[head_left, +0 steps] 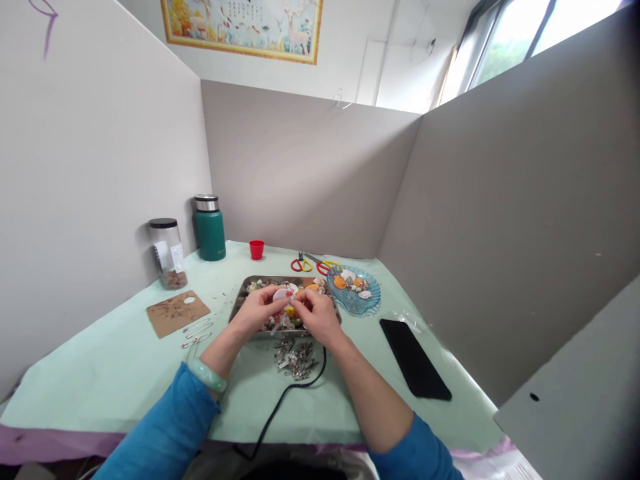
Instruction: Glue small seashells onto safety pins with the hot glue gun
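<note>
Both hands meet over a metal tray [235, 311] heaped with small white, orange and yellow pieces. My left hand [259, 308] pinches a round white piece [280, 294] with a red spot on it. From the right, my right hand [315, 312] has its fingers closed at the edge of that same piece; whether it grips the piece or something tiny beside it is too small to tell. Just in front of the tray lies a pile of small metal clasps [296, 360].
Left: brown card [177, 312], safety pins [197, 331], jar [168, 253], green bottle [211, 230]. Behind: red cup [257, 250], scissors [302, 264]. Right: blue glass plate [367, 306] with pieces, black phone-like slab [415, 359]. A black cable [280, 401] curves in front; partitions enclose the table.
</note>
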Demonstrator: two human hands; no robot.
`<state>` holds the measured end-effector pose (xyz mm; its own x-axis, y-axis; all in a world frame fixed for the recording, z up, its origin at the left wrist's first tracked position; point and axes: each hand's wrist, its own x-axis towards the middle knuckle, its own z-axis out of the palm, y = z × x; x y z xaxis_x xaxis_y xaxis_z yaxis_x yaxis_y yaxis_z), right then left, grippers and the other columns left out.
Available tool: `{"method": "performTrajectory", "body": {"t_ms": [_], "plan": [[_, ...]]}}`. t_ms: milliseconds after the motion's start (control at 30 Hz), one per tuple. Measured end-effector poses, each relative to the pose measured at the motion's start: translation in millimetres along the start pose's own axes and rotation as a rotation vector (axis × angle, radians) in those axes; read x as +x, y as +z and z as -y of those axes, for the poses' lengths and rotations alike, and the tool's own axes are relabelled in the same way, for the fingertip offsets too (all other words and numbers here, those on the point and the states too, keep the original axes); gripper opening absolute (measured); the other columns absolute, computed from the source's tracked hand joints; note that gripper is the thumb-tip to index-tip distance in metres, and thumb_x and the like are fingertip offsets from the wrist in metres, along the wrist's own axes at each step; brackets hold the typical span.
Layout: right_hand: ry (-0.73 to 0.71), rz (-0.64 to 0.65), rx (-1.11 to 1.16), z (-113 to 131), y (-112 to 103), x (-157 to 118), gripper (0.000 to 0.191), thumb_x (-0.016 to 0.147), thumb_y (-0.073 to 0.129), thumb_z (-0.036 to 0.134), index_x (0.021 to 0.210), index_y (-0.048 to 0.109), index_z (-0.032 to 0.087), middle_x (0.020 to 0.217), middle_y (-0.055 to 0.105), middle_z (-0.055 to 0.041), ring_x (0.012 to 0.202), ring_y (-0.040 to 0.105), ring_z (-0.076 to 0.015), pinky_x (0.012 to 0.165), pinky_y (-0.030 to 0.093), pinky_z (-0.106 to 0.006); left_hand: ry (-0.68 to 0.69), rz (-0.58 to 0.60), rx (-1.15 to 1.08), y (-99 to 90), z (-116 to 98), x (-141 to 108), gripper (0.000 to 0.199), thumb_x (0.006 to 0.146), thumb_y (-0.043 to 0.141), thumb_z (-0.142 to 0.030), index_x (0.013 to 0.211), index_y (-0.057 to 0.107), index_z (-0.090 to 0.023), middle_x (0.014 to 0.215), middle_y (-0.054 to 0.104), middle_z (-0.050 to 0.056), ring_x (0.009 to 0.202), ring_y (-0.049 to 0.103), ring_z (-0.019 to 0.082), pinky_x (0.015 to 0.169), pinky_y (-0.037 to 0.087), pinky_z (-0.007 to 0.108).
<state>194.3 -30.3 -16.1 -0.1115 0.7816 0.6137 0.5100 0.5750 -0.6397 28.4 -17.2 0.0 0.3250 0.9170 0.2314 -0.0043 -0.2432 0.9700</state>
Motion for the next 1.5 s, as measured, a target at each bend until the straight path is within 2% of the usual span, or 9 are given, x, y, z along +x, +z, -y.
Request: {"method": "performTrajectory", "body": {"t_ms": [200, 400, 700, 900, 1167, 1367, 1500], "plan": [[-0.112, 0.024, -0.067, 5, -2, -2, 0.016, 0.084, 0.053, 0.028, 0.072, 0.060, 0.020, 0.068, 0.059, -0.0005, 0.063, 0.050, -0.0135, 0.061, 0.037, -0.024, -0.015, -0.001, 0.029, 0.2, 3, 0, 0.038, 0.066, 0.070, -0.044, 0.088, 0.063, -0.014, 0.060, 0.054, -0.003, 0.046, 0.044, 0.007, 0.045, 0.038, 0.020], [-0.207, 0.073, -0.179, 10, -4, -5, 0.016, 0.086, 0.052, 0.027, 0.073, 0.058, 0.019, 0.072, 0.060, -0.0015, 0.066, 0.051, -0.0138, 0.063, 0.036, -0.024, 0.014, 0.044, 0.078, 1.7, -3, -2, 0.035, 0.073, 0.064, -0.046, 0.082, 0.060, -0.013, 0.054, 0.047, -0.005, 0.042, 0.039, 0.006, 0.041, 0.030, 0.018], [-0.224, 0.020, -0.179, 8, -2, -5, 0.010, 0.086, 0.050, 0.024, 0.081, 0.057, 0.019, 0.075, 0.061, -0.0010, 0.064, 0.052, -0.0127, 0.062, 0.037, -0.023, 0.010, 0.042, 0.044, -1.5, 9, 3, 0.033, 0.076, 0.059, -0.047, 0.080, 0.057, -0.015, 0.057, 0.046, -0.005, 0.042, 0.039, 0.006, 0.040, 0.033, 0.019], [-0.194, -0.004, -0.138, 8, -2, -5, 0.011, 0.087, 0.049, 0.025, 0.082, 0.057, 0.019, 0.075, 0.061, -0.0020, 0.066, 0.053, -0.0138, 0.062, 0.038, -0.023, 0.024, 0.046, 0.018, -1.3, 9, 3, 0.035, 0.073, 0.063, -0.046, 0.086, 0.057, -0.014, 0.060, 0.048, -0.005, 0.045, 0.041, 0.006, 0.043, 0.034, 0.018], [-0.183, 0.004, -0.119, 8, -3, -4, 0.011, 0.087, 0.049, 0.023, 0.081, 0.057, 0.019, 0.074, 0.061, -0.0013, 0.066, 0.053, -0.0134, 0.063, 0.039, -0.023, 0.058, 0.083, 0.054, 0.1, 7, 1, 0.031, 0.079, 0.058, -0.045, 0.078, 0.048, -0.016, 0.050, 0.044, -0.007, 0.042, 0.038, 0.006, 0.042, 0.030, 0.017], [-0.191, 0.040, -0.116, 8, -2, -4, 0.013, 0.088, 0.049, 0.026, 0.080, 0.057, 0.019, 0.070, 0.060, -0.0006, 0.062, 0.052, -0.0129, 0.061, 0.038, -0.023, 0.054, 0.120, 0.065, 0.5, 7, 0, 0.033, 0.080, 0.057, -0.047, 0.090, 0.049, -0.016, 0.053, 0.044, -0.008, 0.043, 0.038, 0.006, 0.041, 0.030, 0.018], [-0.201, 0.057, -0.128, 7, -2, -5, 0.015, 0.087, 0.051, 0.030, 0.078, 0.057, 0.019, 0.068, 0.058, -0.0001, 0.059, 0.050, -0.0126, 0.060, 0.038, -0.023, 0.047, 0.129, 0.075, 1.4, 4, -1, 0.034, 0.082, 0.053, -0.048, 0.087, 0.049, -0.015, 0.054, 0.044, -0.007, 0.043, 0.038, 0.006, 0.041, 0.029, 0.019]]}}
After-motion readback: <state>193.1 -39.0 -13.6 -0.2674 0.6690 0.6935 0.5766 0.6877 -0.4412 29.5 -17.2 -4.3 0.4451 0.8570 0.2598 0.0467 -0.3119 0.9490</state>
